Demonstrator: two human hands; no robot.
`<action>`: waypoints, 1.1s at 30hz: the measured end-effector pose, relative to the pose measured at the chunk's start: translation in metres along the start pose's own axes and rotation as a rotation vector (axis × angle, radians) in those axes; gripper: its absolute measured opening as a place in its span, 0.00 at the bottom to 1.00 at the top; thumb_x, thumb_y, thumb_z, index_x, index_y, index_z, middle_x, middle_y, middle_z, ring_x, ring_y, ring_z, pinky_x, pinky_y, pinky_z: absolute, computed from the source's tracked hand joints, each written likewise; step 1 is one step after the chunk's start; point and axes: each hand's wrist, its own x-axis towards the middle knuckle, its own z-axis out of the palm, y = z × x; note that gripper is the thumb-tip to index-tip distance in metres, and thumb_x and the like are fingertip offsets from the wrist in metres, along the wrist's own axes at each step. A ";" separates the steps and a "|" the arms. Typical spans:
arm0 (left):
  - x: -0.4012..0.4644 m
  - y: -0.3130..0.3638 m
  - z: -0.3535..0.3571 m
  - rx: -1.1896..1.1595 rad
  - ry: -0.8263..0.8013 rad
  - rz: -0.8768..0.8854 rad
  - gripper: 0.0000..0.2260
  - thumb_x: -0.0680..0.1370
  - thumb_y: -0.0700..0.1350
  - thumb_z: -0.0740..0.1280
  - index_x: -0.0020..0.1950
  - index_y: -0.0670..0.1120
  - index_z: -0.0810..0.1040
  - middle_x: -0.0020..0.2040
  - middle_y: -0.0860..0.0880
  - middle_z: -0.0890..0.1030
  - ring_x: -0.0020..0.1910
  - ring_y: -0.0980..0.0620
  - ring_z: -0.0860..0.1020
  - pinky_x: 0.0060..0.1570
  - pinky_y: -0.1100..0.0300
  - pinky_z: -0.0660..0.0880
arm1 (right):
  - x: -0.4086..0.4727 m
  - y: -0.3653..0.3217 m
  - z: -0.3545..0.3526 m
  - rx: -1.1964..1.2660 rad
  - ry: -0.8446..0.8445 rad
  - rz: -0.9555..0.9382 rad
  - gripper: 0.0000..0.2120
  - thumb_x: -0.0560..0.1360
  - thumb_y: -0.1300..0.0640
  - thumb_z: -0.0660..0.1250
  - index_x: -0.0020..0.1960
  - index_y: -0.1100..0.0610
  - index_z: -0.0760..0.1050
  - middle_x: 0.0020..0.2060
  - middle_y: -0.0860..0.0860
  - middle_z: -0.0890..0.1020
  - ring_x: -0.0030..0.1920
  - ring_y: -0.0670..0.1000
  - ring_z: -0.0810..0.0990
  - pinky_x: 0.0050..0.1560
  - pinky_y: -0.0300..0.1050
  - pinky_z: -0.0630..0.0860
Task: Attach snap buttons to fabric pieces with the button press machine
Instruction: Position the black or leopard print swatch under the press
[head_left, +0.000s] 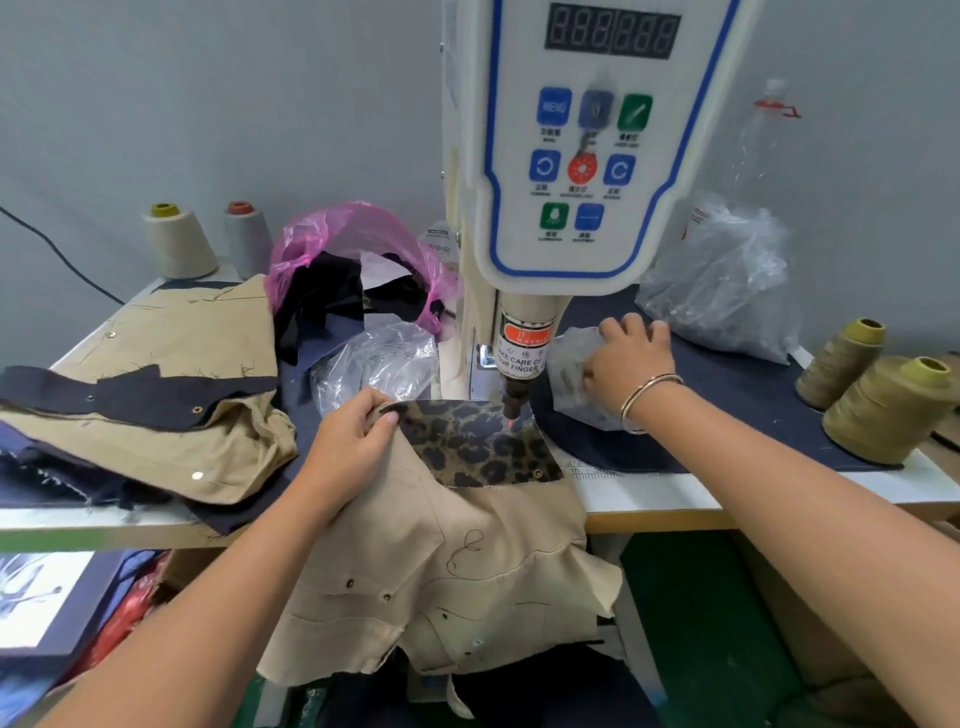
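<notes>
The right hand (626, 364) reaches into a clear bag (571, 379), contents perhaps snaps.

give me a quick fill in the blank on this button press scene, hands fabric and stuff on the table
1. The left hand pinches the corner of the ____-print fabric under the press head.
2. The right hand reaches into a small clear ____ bag beside the machine.
3. The bracelet sits on the ____ wrist.
4. The bag of dark scraps behind the fabrics is ____ in colour.

Missing words: leopard; plastic; right; pink
</notes>
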 end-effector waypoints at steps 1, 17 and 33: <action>0.000 0.000 0.000 -0.005 -0.001 -0.009 0.05 0.79 0.40 0.63 0.43 0.46 0.74 0.37 0.52 0.77 0.38 0.58 0.72 0.41 0.65 0.68 | 0.004 -0.004 0.000 -0.057 -0.015 -0.008 0.15 0.76 0.49 0.60 0.61 0.48 0.76 0.62 0.51 0.67 0.62 0.56 0.61 0.63 0.54 0.57; -0.003 0.003 -0.002 -0.029 -0.013 -0.026 0.07 0.78 0.40 0.63 0.42 0.48 0.74 0.36 0.53 0.75 0.37 0.57 0.71 0.40 0.63 0.67 | 0.009 -0.017 0.000 -0.185 -0.015 -0.035 0.13 0.74 0.52 0.63 0.58 0.51 0.77 0.57 0.51 0.75 0.62 0.55 0.69 0.68 0.58 0.54; -0.013 0.002 0.009 0.413 -0.179 0.365 0.08 0.75 0.49 0.55 0.51 0.51 0.70 0.42 0.54 0.76 0.39 0.50 0.73 0.39 0.55 0.68 | -0.064 -0.007 -0.021 0.856 0.560 0.317 0.04 0.71 0.56 0.73 0.38 0.54 0.82 0.51 0.51 0.76 0.60 0.55 0.68 0.57 0.45 0.57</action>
